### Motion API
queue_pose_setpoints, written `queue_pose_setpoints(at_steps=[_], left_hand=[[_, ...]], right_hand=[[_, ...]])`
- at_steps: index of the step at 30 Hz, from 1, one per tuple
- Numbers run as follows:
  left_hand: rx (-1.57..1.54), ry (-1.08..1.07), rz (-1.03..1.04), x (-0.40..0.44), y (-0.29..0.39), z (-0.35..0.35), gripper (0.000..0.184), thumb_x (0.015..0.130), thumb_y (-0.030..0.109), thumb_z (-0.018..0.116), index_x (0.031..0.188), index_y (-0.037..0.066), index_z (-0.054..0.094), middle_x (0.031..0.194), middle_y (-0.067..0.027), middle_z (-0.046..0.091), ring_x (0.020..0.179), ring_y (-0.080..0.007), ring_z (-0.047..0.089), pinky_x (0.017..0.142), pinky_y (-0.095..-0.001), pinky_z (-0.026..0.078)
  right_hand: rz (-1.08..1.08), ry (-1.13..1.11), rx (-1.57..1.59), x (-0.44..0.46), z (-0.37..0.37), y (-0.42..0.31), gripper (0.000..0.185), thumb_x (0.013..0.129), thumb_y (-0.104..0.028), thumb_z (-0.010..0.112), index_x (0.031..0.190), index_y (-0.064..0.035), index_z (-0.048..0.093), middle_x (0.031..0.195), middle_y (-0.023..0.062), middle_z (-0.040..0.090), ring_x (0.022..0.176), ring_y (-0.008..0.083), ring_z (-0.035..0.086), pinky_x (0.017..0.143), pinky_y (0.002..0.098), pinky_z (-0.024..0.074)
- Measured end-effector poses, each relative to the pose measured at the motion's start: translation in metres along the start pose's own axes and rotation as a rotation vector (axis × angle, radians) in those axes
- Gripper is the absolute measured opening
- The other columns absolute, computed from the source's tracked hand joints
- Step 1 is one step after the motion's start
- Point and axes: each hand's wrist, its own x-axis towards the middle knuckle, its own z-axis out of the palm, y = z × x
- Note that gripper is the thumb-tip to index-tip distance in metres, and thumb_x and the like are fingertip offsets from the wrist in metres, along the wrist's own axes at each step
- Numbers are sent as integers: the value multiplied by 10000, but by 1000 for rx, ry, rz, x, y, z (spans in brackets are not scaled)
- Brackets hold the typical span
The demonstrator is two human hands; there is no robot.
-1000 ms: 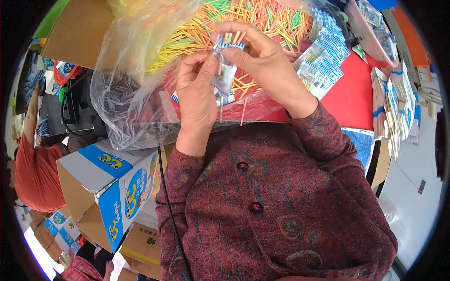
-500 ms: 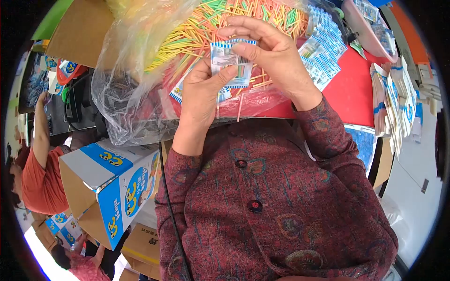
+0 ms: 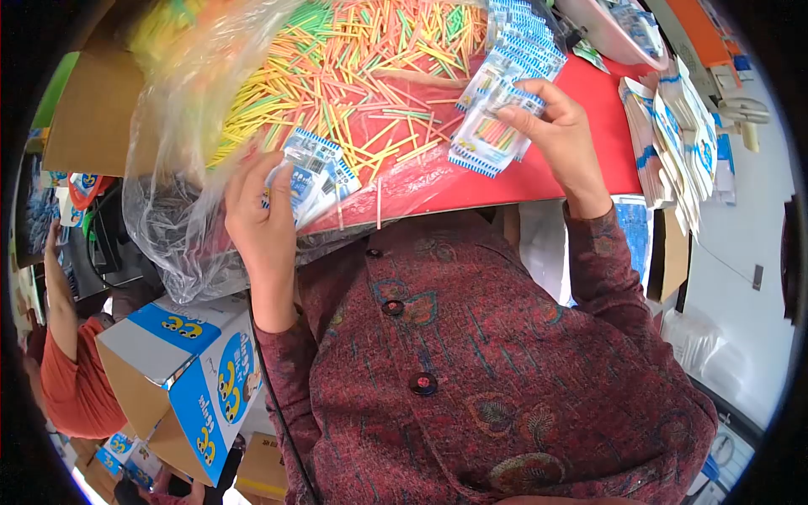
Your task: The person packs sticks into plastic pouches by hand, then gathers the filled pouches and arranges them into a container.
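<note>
My right hand (image 3: 562, 139) pinches a small clear packet (image 3: 495, 133) with blue-striped ends and thin coloured sticks inside. It holds this packet over the near end of a long row of similar packets (image 3: 532, 52) on the red table. Lower left, my left hand (image 3: 263, 220) has its thumb and fingers closed at the left edge of a few blue-and-white packets (image 3: 313, 160); whether these have sticks in them I cannot tell. Between my hands and beyond them spreads a big heap of loose pink, yellow and green sticks (image 3: 353, 63), lying on clear plastic.
A large clear plastic bag (image 3: 189, 227) drapes over the table's left edge. Flat printed bags (image 3: 665, 139) stand at the right, below a pink basin (image 3: 619, 34) of packets. An open carton (image 3: 189, 370) sits lower left, near a person in an orange shirt (image 3: 76, 383).
My hands have moved apart. The right one has carried the filled packet to the row on the right, while the left has dropped to the packets at the table's near edge.
</note>
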Motion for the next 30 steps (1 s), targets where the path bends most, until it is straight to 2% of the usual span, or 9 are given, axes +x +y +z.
queue_pose_setpoints(at_steps=[3, 6, 10, 14, 18, 23, 25, 28, 30], left_hand=[[231, -33, 62, 0, -11, 2, 268, 813, 169, 685, 1055, 58, 647, 1012, -124, 634, 973, -300, 581, 872, -384, 423], [387, -54, 74, -1, -16, 6, 291, 792, 197, 698, 1047, 66, 646, 1014, -135, 627, 978, -333, 566, 893, -421, 396], [424, -80, 12, 3, -20, 10, 292, 771, 214, 706, 1015, 66, 642, 1004, -139, 621, 982, -352, 551, 908, -449, 362], [364, -100, -59, 7, -29, 11, 242, 772, 209, 697, 959, 69, 635, 982, -129, 622, 983, -344, 553, 903, -444, 355], [350, -83, -54, 11, -38, 16, 170, 775, 185, 683, 897, 79, 630, 948, -104, 630, 977, -320, 562, 877, -434, 367], [353, -22, 6, 11, -36, 12, 120, 769, 149, 678, 864, 93, 629, 910, -75, 637, 938, -285, 579, 837, -421, 388], [355, 8, 37, 14, -27, 9, 114, 766, 137, 679, 861, 95, 631, 900, -69, 637, 924, -277, 582, 824, -415, 396], [252, 103, 261, 17, -1, -5, 141, 749, 116, 696, 878, 102, 640, 891, -77, 631, 898, -297, 575, 814, -408, 408], [212, 122, 252, 15, 3, -4, 145, 761, 101, 695, 895, 99, 640, 887, -68, 633, 880, -270, 584, 802, -385, 422]], right_hand=[[-36, 116, -213, -5, -8, 22, 241, 834, -100, 697, 1054, -46, 614, 987, 34, 655, 863, 133, 625, 810, 293, 497], [-502, 247, -877, 3, -6, 45, 295, 794, -156, 724, 1053, -62, 619, 1015, 66, 649, 982, 234, 600, 955, 405, 405], [-526, 289, -906, 8, -7, 55, 362, 756, -199, 737, 1079, -81, 624, 1044, 84, 627, 1080, 291, 545, 1041, 456, 291], [-511, 323, -958, 5, -1, 49, 398, 747, -194, 737, 1112, -88, 620, 1103, 82, 615, 1104, 273, 540, 1056, 476, 264], [-540, 351, -1141, 8, 6, 31, 371, 778, -172, 716, 1124, -80, 622, 1156, 87, 599, 1116, 266, 545, 1017, 427, 336], [-625, 237, -665, 26, 44, -9, 307, 819, -161, 681, 1103, -56, 632, 1122, 90, 622, 1072, 244, 583, 922, 349, 427], [-413, -79, -286, 30, 78, -31, 251, 865, -149, 640, 1085, -30, 637, 1040, 97, 651, 973, 202, 620, 824, 278, 472], [-504, -171, -447, 42, 118, -51, 212, 887, -140, 618, 1056, -14, 636, 944, 91, 656, 900, 134, 620, 783, 259, 476], [-261, -371, -363, 48, 135, -59, 178, 891, -125, 619, 1029, -15, 641, 905, 61, 646, 856, 92, 599, 746, 236, 470]])
